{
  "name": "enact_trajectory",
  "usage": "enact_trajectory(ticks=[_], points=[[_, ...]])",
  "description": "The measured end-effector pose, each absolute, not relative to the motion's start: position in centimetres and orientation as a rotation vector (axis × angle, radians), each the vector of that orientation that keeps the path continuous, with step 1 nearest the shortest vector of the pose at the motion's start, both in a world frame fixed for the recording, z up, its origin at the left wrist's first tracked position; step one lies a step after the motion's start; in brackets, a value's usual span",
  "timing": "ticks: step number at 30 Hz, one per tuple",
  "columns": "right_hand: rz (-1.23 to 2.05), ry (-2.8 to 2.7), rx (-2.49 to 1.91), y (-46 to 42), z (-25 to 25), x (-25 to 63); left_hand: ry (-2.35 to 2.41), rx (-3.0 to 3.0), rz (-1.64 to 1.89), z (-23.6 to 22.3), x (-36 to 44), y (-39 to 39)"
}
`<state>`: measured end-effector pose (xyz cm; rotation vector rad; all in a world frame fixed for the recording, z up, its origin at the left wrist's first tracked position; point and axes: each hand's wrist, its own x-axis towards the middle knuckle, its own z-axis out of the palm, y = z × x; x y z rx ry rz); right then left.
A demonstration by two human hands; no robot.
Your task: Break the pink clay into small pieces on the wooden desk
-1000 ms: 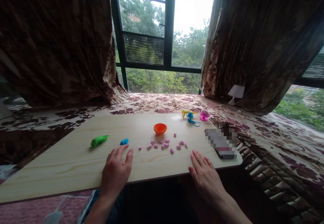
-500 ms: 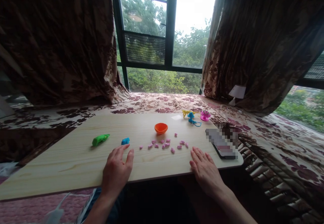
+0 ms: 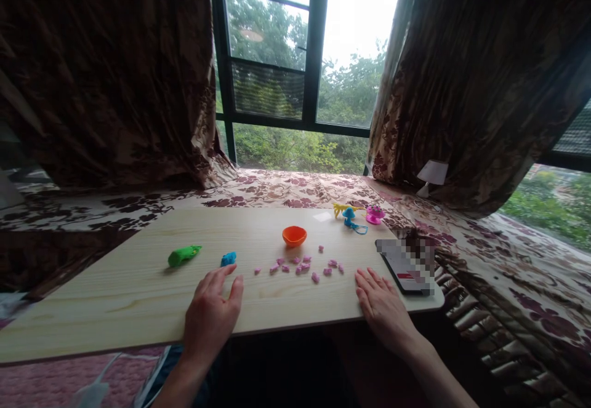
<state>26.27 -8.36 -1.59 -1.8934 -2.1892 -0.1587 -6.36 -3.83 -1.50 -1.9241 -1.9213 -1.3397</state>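
My left hand (image 3: 213, 302) rests at the table's near edge, fingers apart and holding nothing. Just beyond its fingertips lies a small blue toy (image 3: 228, 259). A green toy (image 3: 184, 255) lies further left. My right hand (image 3: 379, 300) lies flat on the tabletop with its fingers stretched out, beside a tablet or phone (image 3: 406, 269) whose screen is partly blurred. Between the hands are several small pink pieces (image 3: 305, 267), scattered loosely. An orange bowl (image 3: 294, 236) stands upright behind them.
The pale wooden table (image 3: 133, 285) carries, at the back right, a yellow toy (image 3: 340, 210), a blue mushroom-shaped toy (image 3: 349, 215) with a loop and a pink toy (image 3: 375, 213). Past the table, a small white lamp (image 3: 433, 174) stands on the floral cloth.
My right hand has slid slightly to the right, away from the pink pieces. The left hand and the objects stay about where they were; the view has shifted a little.
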Motion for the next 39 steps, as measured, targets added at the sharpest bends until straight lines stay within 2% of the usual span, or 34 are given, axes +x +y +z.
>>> enact_trajectory(ticks=[9,19,26,39], points=[[-0.009,-2.078,-1.652,-7.1,-0.1,27.9,-1.898,-1.952,-1.319,-1.6,-6.3,-3.8],[0.124,-2.075,-1.572,5.0,1.7,23.9,-1.892,-1.965,-1.359,-1.7,-6.8,-3.6],[0.139,-2.124,-1.580,1.8,3.1,24.9,-1.886,-1.976,-1.385,-1.7,-6.7,-3.7],[0.121,-2.092,-1.627,-1.9,1.8,26.5,-1.862,-2.003,-1.343,-1.9,-6.8,-3.6]])
